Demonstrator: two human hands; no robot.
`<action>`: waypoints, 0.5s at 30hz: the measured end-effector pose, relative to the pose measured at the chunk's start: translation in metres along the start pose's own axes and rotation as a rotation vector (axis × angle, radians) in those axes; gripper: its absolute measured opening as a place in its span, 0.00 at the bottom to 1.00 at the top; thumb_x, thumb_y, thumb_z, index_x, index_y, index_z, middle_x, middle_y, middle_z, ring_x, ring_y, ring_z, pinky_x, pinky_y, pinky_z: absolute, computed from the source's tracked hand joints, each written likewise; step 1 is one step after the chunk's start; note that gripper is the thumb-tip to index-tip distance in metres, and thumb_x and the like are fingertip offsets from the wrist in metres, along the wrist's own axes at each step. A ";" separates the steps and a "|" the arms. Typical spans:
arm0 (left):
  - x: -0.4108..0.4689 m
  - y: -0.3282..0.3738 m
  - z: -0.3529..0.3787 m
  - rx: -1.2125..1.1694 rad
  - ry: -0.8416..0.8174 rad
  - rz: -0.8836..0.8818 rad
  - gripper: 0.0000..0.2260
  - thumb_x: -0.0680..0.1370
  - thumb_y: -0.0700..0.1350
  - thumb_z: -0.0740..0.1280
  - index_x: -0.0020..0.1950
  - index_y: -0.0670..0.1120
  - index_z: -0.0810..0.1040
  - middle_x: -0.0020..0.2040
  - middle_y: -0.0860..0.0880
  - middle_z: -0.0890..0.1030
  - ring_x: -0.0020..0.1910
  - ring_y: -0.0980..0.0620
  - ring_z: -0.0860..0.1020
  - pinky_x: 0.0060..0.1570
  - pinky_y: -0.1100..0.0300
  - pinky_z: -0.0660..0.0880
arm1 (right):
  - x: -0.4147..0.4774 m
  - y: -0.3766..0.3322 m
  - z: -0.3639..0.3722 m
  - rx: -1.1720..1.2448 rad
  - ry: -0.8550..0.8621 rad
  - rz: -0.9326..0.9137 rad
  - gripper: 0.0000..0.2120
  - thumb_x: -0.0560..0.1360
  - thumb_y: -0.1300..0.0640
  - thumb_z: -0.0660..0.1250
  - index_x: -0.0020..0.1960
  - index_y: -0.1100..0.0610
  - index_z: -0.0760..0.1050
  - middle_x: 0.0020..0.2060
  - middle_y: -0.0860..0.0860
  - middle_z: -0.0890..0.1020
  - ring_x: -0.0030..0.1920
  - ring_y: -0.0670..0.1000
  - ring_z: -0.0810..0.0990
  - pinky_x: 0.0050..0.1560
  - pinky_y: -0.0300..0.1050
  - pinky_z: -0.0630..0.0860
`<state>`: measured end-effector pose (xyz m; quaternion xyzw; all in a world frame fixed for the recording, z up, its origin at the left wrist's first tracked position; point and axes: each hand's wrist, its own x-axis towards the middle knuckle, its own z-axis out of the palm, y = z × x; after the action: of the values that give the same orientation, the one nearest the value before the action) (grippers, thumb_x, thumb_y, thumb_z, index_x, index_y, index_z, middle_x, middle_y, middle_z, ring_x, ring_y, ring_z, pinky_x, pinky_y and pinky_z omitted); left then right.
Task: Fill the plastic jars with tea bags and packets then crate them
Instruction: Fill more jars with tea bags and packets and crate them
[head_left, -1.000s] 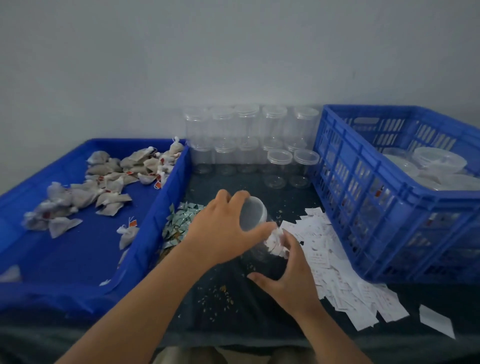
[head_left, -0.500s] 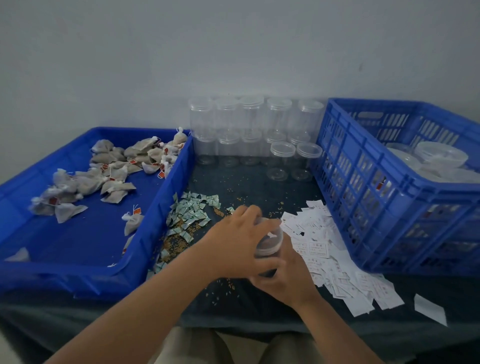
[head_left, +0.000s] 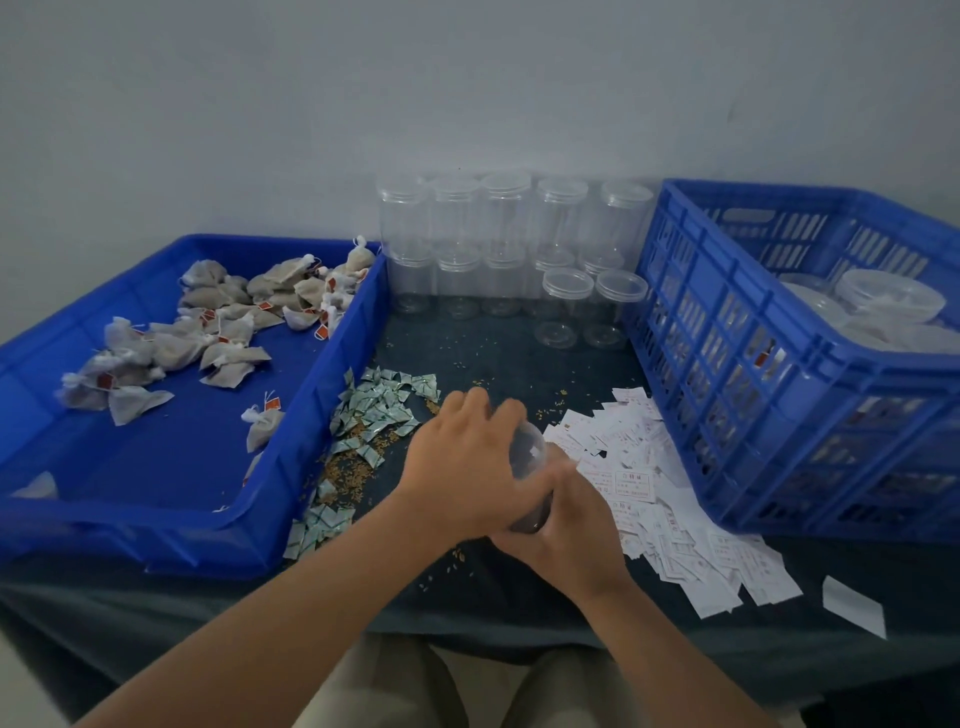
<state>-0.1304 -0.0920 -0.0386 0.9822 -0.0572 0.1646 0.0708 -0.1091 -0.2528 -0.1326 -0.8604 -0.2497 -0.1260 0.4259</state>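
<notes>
a small hand-packing workshop: a dark-clothed table (head_left: 493, 353) against a bare wall (head_left: 363, 104), a blue tray (head_left: 353, 358) of loose tea bags (head_left: 223, 322), stacked empty clear jars (head_left: 506, 244), heaps of packets (head_left: 379, 410) and printed slips (head_left: 649, 499), a blue slatted crate (head_left: 727, 364).

Lid (head_left: 528, 448) now down on jar (head_left: 532, 515)

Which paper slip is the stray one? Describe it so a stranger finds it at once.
Start at the tall blue crate on the right. In front of it spreads a pile of white printed slips. The stray slip lies right of that pile's near end, alone on the dark tablecloth, touching no other slip.
</notes>
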 end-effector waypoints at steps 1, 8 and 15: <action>0.003 0.004 -0.003 0.020 -0.040 -0.081 0.41 0.73 0.82 0.44 0.65 0.54 0.73 0.55 0.49 0.76 0.56 0.47 0.76 0.48 0.52 0.73 | 0.000 -0.001 0.000 -0.014 0.021 -0.004 0.37 0.68 0.29 0.78 0.69 0.44 0.70 0.58 0.35 0.79 0.55 0.39 0.80 0.50 0.33 0.78; 0.016 -0.016 -0.030 0.073 -0.314 0.025 0.46 0.66 0.88 0.47 0.74 0.61 0.65 0.63 0.50 0.78 0.60 0.46 0.79 0.52 0.48 0.78 | -0.004 0.007 0.003 -0.085 0.098 -0.019 0.43 0.69 0.34 0.81 0.74 0.56 0.71 0.66 0.46 0.80 0.62 0.48 0.81 0.56 0.50 0.83; 0.017 -0.031 -0.047 -0.015 -0.267 0.374 0.32 0.70 0.70 0.71 0.72 0.71 0.66 0.63 0.62 0.72 0.60 0.57 0.73 0.56 0.53 0.78 | -0.004 0.001 0.005 -0.132 0.155 -0.104 0.41 0.71 0.32 0.78 0.73 0.56 0.73 0.63 0.46 0.82 0.60 0.45 0.82 0.55 0.40 0.81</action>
<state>-0.1248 -0.0556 0.0069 0.9669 -0.2485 0.0429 0.0383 -0.1114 -0.2509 -0.1377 -0.8603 -0.2514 -0.2300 0.3792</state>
